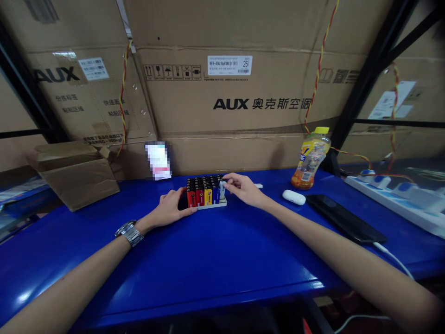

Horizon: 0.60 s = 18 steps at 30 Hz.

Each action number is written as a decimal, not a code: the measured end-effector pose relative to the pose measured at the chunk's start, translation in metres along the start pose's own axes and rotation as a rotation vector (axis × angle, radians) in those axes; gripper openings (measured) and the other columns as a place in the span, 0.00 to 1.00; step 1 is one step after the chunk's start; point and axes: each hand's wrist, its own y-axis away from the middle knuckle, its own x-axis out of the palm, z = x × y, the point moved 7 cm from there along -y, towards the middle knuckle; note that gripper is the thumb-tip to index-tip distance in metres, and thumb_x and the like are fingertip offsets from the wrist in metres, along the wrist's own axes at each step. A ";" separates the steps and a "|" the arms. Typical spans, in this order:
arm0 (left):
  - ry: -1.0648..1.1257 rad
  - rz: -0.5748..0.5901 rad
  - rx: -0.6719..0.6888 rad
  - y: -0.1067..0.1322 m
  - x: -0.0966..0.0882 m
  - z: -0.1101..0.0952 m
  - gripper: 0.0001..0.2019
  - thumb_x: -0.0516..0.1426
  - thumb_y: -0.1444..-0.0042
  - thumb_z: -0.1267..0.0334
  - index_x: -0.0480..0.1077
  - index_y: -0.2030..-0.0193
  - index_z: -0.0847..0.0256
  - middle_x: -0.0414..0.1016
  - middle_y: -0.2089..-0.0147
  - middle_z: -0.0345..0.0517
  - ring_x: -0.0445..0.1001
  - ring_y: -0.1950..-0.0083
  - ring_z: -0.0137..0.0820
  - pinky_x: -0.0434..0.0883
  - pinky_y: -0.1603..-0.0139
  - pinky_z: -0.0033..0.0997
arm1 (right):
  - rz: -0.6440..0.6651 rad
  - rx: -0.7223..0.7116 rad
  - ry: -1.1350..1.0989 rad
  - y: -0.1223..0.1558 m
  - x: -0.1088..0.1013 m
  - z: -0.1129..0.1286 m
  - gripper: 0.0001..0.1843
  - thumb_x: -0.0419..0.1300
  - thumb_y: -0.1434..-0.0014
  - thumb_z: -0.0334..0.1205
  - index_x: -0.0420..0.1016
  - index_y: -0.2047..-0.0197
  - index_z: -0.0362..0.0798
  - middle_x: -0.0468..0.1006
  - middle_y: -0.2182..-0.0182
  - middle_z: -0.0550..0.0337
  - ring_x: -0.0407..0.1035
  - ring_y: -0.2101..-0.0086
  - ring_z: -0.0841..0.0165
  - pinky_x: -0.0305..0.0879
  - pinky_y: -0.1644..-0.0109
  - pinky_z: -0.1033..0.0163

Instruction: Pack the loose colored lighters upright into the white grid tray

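Out on the blue table (139, 260), centre frame, the right hand (244, 189) pinches the end disposable lighter (221, 190), light, slick plastic best taken by its sides. The left hand (168, 208) lies half-curled against the white tray (212, 204), its grip unclear.

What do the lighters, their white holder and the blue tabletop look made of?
The lighters look like glossy moulded plastic, with shiny coloured bodies and black tops. The holder seems to be matte white plastic, though the look leaves that open. The tabletop looks like gloss-painted metal, judging by its bright reflections, but could be laminate.
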 end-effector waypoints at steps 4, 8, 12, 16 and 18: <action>0.002 -0.003 -0.007 0.000 0.000 0.000 0.41 0.52 0.50 0.34 0.59 0.38 0.63 0.71 0.47 0.60 0.66 0.46 0.53 0.60 0.47 0.55 | -0.009 -0.042 0.029 0.001 -0.003 0.007 0.17 0.57 0.40 0.45 0.65 0.50 0.47 0.71 0.71 0.62 0.65 0.75 0.72 0.63 0.70 0.64; 0.000 -0.012 -0.006 0.000 -0.001 0.000 0.40 0.52 0.50 0.34 0.59 0.38 0.63 0.72 0.48 0.59 0.67 0.46 0.54 0.61 0.47 0.55 | -0.003 -0.103 0.094 0.004 -0.004 0.016 0.15 0.55 0.39 0.41 0.64 0.50 0.48 0.70 0.69 0.62 0.63 0.77 0.74 0.62 0.72 0.65; -0.005 -0.008 -0.012 0.000 0.000 0.000 0.41 0.52 0.50 0.34 0.59 0.38 0.63 0.72 0.48 0.59 0.67 0.47 0.53 0.61 0.47 0.55 | -0.001 -0.176 0.214 0.007 -0.001 0.020 0.09 0.53 0.39 0.38 0.68 0.55 0.48 0.73 0.69 0.60 0.66 0.72 0.71 0.64 0.67 0.64; -0.014 -0.005 -0.002 0.000 0.000 0.000 0.41 0.52 0.50 0.33 0.59 0.39 0.64 0.72 0.49 0.59 0.67 0.47 0.53 0.61 0.48 0.55 | 0.010 -0.143 0.295 0.007 0.000 0.018 0.17 0.53 0.40 0.35 0.64 0.47 0.48 0.72 0.72 0.63 0.64 0.75 0.72 0.62 0.68 0.64; -0.016 -0.011 0.009 0.000 0.000 -0.001 0.40 0.52 0.50 0.33 0.60 0.39 0.63 0.72 0.49 0.59 0.67 0.48 0.53 0.62 0.49 0.55 | 0.065 -0.111 0.359 0.006 0.001 0.017 0.21 0.53 0.42 0.34 0.63 0.45 0.48 0.71 0.74 0.65 0.63 0.76 0.72 0.60 0.68 0.64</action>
